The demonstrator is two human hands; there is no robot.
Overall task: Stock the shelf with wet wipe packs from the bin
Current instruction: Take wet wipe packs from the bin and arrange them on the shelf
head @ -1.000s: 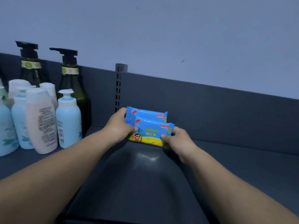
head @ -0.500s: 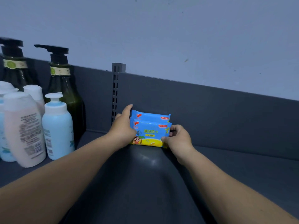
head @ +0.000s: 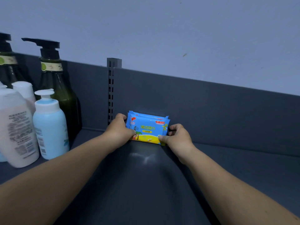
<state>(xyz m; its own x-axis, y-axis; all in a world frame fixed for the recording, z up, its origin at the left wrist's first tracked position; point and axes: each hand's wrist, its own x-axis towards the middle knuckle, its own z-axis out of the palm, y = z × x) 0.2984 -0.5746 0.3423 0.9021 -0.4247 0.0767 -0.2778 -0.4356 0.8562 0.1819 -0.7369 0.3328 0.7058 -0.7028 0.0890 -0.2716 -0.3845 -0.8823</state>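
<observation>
From the head camera, both bare arms reach forward over the dark grey shelf (head: pixel 146 189). Between the two sets of fingers stands a small stack of wet wipe packs (head: pixel 148 127), set on their long edges with the blue and yellow printed face toward the camera. At least two packs show, one behind the other; the exact count cannot be told. Their bottom edges rest on the shelf, and the rear pack lies against the upright back panel (head: pixel 211 111) or just in front of it.

The left hand (head: pixel 119 129) grips the left end of the stack. Its fingers (head: pixel 121 116) curl round the upper left edge and its thumb presses the lower left corner of the front pack. The right hand (head: pixel 177 135) grips the right end. Its fingers (head: pixel 176 127) are curled beside the right edge and its thumb pinches the lower right corner.

Just beyond the left fingers, a slotted post (head: pixel 111 95) rises along the back panel. Well to the left of the left fingers stand a green pump bottle (head: pixel 56 88), a light blue bottle (head: pixel 50 127) in front of it and a pale pink bottle (head: pixel 16 130) at the frame's edge; a second dark pump bottle is cut off there. A blue-grey wall (head: pixel 162 30) rises behind the panel.
</observation>
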